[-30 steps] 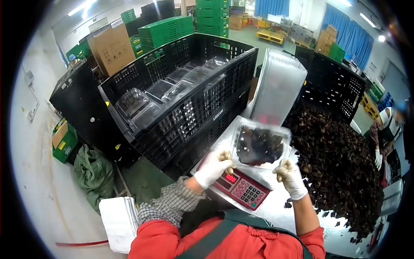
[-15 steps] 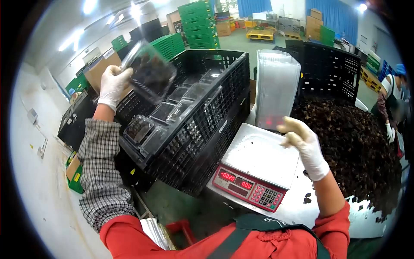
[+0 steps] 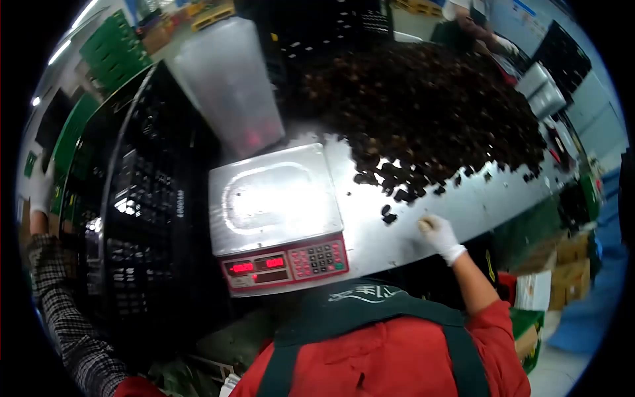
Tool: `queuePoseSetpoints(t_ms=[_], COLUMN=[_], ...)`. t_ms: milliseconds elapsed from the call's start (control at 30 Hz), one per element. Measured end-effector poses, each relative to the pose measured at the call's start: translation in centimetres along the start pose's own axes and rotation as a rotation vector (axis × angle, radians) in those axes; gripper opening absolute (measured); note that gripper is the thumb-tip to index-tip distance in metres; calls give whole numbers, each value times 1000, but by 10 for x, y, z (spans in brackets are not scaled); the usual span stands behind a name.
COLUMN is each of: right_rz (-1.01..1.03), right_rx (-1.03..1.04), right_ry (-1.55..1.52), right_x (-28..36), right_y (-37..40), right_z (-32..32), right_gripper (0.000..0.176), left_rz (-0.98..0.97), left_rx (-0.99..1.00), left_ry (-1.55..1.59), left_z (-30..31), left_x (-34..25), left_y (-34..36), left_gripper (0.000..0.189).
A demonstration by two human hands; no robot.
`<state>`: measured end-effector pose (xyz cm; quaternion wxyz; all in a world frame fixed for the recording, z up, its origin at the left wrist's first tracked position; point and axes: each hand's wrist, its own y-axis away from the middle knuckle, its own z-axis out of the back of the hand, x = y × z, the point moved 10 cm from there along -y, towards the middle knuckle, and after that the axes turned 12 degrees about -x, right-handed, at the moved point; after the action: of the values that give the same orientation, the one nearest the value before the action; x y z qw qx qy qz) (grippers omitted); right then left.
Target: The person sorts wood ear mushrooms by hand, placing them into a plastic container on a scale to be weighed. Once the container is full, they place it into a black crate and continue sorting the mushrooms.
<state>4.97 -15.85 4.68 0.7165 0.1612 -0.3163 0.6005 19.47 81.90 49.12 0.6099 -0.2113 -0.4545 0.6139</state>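
At the far left edge, my white-gloved left hand [image 3: 41, 190] is raised beside the black crate [image 3: 149, 192]; its fingers are blurred, and no container can be made out in it. Lower right, my gloved right hand [image 3: 442, 239] hovers over or rests on the metal table [image 3: 390, 248], its fingers curled together and their tips stained. Whatever they hold, if anything, is hidden. Just beyond them lie a few loose dark flakes [image 3: 389, 216], like wood ear fungus. Between the hands stands a red-based scale [image 3: 274, 198] with a bare metal pan and lit red digits.
Behind the scale rises a stack of clear plastic containers [image 3: 231, 83]. A wide heap of dark flakes [image 3: 436, 106] covers the back of the table. A co-worker's arm [image 3: 473, 26] shows at the far side. Green crates [image 3: 116, 49] are stacked at upper left.
My view has swung right and down. My left hand, which held a filled clear container above the crate, is now at the far left edge. My right hand has moved from the scale to the table's front.
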Motion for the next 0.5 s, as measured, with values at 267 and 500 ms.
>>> queuePoseSetpoints(t_ms=[267, 500], right_rz=[281, 298], right_rx=[-404, -439], right_ry=[249, 200], right_x=[21, 21], right_y=[33, 33], right_z=[-26, -21], right_gripper=[8, 9], left_rz=[-211, -143], left_rx=[174, 640], left_ry=[512, 488], left_z=[-12, -110], left_x=[-425, -479], left_y=[-121, -107], left_gripper=[52, 46])
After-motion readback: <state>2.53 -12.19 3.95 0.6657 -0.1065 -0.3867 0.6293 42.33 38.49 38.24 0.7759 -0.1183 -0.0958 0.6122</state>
